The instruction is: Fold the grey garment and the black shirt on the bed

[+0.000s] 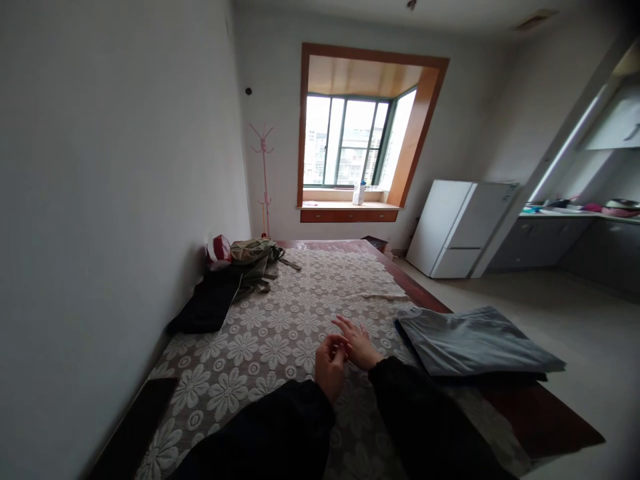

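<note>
In the head view, my left hand (331, 365) is raised over the flowered tablecloth (230, 392). Its fingers curl in toward the thumb, and whatever they may pinch is hidden. Right beside it, my right hand (358, 342) has its fingers stretched out and apart, with nothing visible in them. The two hands meet or nearly meet at the fingertips of the left. To the right of my hands, a folded grey cloth (475, 343) lies on a darker layer at the table's edge.
Along the left wall lie a black cloth item (207, 305), an olive backpack (255, 260) and a red and white bag (219, 251). Beyond the table stand a pink coat rack (265, 173) and a white fridge (455, 227). A kitchen counter (560, 217) is at the right.
</note>
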Motion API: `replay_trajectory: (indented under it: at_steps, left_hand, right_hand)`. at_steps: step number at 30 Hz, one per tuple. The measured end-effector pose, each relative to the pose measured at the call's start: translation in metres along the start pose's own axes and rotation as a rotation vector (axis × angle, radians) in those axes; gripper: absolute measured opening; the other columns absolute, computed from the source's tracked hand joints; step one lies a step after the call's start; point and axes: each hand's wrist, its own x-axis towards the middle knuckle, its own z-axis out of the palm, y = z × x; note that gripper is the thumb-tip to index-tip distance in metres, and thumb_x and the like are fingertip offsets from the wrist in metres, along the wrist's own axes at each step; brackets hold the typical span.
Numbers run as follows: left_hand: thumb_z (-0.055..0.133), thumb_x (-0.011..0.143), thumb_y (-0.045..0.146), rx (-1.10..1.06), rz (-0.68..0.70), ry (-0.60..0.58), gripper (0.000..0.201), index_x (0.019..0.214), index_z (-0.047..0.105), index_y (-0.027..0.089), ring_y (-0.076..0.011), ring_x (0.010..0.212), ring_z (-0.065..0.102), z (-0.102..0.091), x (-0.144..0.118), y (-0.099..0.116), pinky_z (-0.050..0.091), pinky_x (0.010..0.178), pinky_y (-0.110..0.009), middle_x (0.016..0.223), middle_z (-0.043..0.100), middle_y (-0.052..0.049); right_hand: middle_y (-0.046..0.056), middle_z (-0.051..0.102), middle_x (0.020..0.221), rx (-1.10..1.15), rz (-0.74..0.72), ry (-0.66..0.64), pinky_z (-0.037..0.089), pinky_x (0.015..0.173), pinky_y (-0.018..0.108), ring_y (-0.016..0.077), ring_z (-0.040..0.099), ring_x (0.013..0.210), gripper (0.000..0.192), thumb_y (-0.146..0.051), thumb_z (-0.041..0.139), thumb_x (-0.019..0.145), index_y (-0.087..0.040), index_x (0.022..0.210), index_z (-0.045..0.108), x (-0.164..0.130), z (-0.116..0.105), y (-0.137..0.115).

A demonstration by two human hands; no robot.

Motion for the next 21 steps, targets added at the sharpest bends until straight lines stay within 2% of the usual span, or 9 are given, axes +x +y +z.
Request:
replay_trajectory:
  at_steps: [2,4,6,8,11,13,16,18,21]
  left_hand:
    - [0.056,0.088,0.038,0.123,0.069,0.051,0.019,0.093,0.063,0.021,-0.0189,0.086,0.069,-0.017,0.013,0.010,0.054,0.081,-0.032,0.093,0.072,-0.007]
    - [0.052,0.089,0.036,0.270,0.119,0.110,0.020,0.097,0.063,0.021,-0.0214,0.096,0.070,-0.049,0.031,0.026,0.054,0.089,-0.036,0.099,0.073,-0.009]
    - [0.054,0.087,0.033,0.441,0.152,0.159,0.020,0.098,0.065,0.020,-0.0241,0.106,0.068,-0.097,0.052,0.049,0.051,0.099,-0.041,0.107,0.073,-0.011]
    - [0.062,0.081,0.031,0.625,0.168,0.208,0.027,0.106,0.067,0.021,-0.0274,0.124,0.061,-0.154,0.068,0.074,0.040,0.114,-0.046,0.122,0.071,-0.012]
    - [0.070,0.071,0.027,0.871,0.111,0.333,0.051,0.121,0.064,0.017,-0.0372,0.151,0.033,-0.232,0.078,0.100,0.017,0.124,-0.059,0.151,0.054,-0.018]
    - [0.071,0.069,0.026,0.996,0.042,0.394,0.062,0.128,0.061,0.010,-0.0435,0.154,0.024,-0.267,0.077,0.107,0.012,0.123,-0.065,0.158,0.045,-0.026]
    - [0.064,0.075,0.029,1.121,-0.019,0.383,0.057,0.128,0.063,0.010,-0.0378,0.149,0.039,-0.295,0.074,0.109,0.025,0.123,-0.053,0.155,0.051,-0.023]
    - [0.060,0.080,0.034,1.171,-0.049,0.374,0.045,0.121,0.068,0.016,-0.0333,0.140,0.053,-0.303,0.076,0.113,0.037,0.118,-0.046,0.146,0.062,-0.017]
    - [0.058,0.083,0.042,1.189,-0.090,0.436,0.034,0.104,0.075,0.021,-0.0356,0.122,0.066,-0.306,0.085,0.133,0.048,0.106,-0.046,0.120,0.077,-0.015]
  right_hand:
    - [0.007,0.039,0.165,0.024,0.026,-0.008,0.017,0.124,0.060,0.0307,0.029,0.154,0.053,-0.036,0.044,0.097,-0.028,0.150,0.051,-0.002,0.021,-0.024]
    - [0.007,0.041,0.163,0.060,0.022,0.032,0.014,0.125,0.058,0.0311,0.028,0.154,0.053,-0.041,0.046,0.097,-0.027,0.148,0.052,-0.003,0.030,-0.030]
    - [0.007,0.046,0.160,0.105,0.008,0.068,0.015,0.126,0.055,0.0292,0.031,0.153,0.052,-0.043,0.047,0.098,-0.026,0.147,0.053,-0.003,0.031,-0.025]
    - [0.008,0.050,0.157,0.132,0.009,0.084,0.017,0.126,0.054,0.0284,0.033,0.152,0.050,-0.041,0.047,0.098,-0.026,0.144,0.055,-0.002,0.028,-0.019]
    - [0.008,0.051,0.156,0.156,0.008,0.097,0.018,0.125,0.054,0.0291,0.034,0.151,0.048,-0.040,0.049,0.097,-0.026,0.142,0.058,-0.002,0.025,-0.016]
    - [0.008,0.052,0.156,0.173,0.007,0.103,0.018,0.125,0.054,0.0294,0.035,0.151,0.047,-0.039,0.051,0.096,-0.026,0.141,0.058,-0.003,0.025,-0.017]
    - [0.008,0.052,0.155,0.196,0.005,0.105,0.017,0.125,0.054,0.0297,0.034,0.151,0.046,-0.038,0.053,0.095,-0.026,0.139,0.060,-0.004,0.025,-0.018]
    - [0.008,0.052,0.156,0.209,0.007,0.102,0.017,0.125,0.054,0.0298,0.034,0.151,0.046,-0.038,0.053,0.094,-0.027,0.139,0.060,-0.005,0.024,-0.018]
    - [0.008,0.051,0.156,0.222,0.005,0.099,0.015,0.126,0.054,0.0303,0.034,0.151,0.046,-0.037,0.054,0.093,-0.027,0.138,0.061,-0.005,0.023,-0.017]
